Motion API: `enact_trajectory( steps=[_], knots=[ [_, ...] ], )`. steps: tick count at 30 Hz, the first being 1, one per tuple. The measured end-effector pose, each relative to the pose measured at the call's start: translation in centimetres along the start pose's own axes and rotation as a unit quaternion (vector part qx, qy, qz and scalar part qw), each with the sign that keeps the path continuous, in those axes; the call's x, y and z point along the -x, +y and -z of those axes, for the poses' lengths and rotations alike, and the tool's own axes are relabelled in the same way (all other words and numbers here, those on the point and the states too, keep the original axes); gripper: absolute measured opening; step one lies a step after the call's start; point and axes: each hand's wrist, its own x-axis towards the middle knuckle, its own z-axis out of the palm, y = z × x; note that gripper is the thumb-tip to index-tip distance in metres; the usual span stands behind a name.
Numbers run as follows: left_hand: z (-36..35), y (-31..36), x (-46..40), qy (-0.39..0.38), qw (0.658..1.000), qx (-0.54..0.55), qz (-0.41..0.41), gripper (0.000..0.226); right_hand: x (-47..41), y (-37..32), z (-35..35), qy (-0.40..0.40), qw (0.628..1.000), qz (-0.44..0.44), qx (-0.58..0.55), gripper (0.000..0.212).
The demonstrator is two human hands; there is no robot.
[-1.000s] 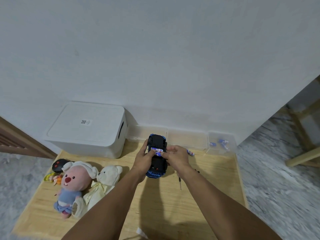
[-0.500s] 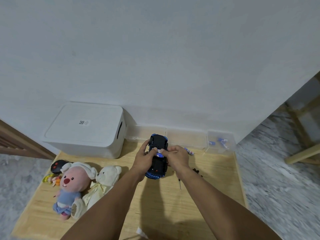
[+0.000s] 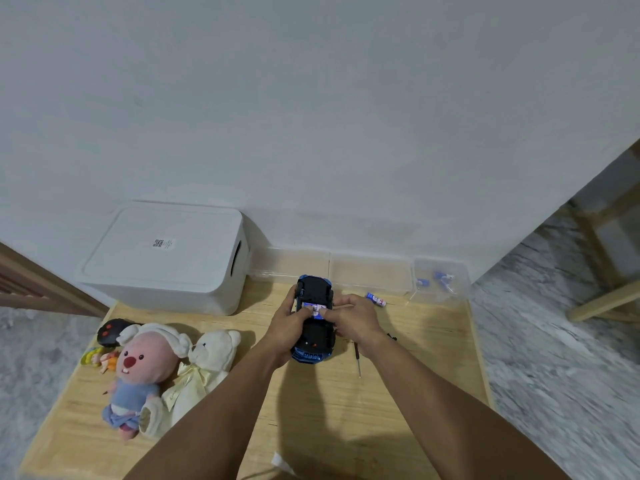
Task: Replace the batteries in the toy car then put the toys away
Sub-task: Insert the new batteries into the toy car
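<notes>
Centrally, toy car, upturned, above table: our left hand grips its side; right hand pinches battery in its compartment. Storage box back-left; plush toys left; bare wood near right edge.

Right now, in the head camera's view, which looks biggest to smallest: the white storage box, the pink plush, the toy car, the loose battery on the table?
1. white storage box
2. pink plush
3. toy car
4. loose battery

None look close in size.
</notes>
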Motion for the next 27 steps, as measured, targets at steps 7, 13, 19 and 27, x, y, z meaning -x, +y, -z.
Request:
enact_trajectory(
  steps=[7,13,19,27],
  knots=[
    [0.3,-0.5,0.3,0.025,0.999,0.023,0.038,0.059,-2.0,1.2,4.2,0.153,0.942,0.117,0.274,0.021],
    [0.1,-0.1,0.3,0.003,0.993,0.109,0.043,0.043,-3.1,2.9,6.7,0.123,0.819,0.157,0.538,0.026],
    [0.3,0.2,0.0,0.029,0.990,0.124,0.053,0.044,-2.7,3.2,7.0,0.134,0.771,0.166,0.600,0.018],
    [0.3,0.2,0.4,0.038,0.988,0.132,0.075,0.036,-2.1,1.7,4.6,0.134,0.912,0.194,0.335,0.023]
  ],
)
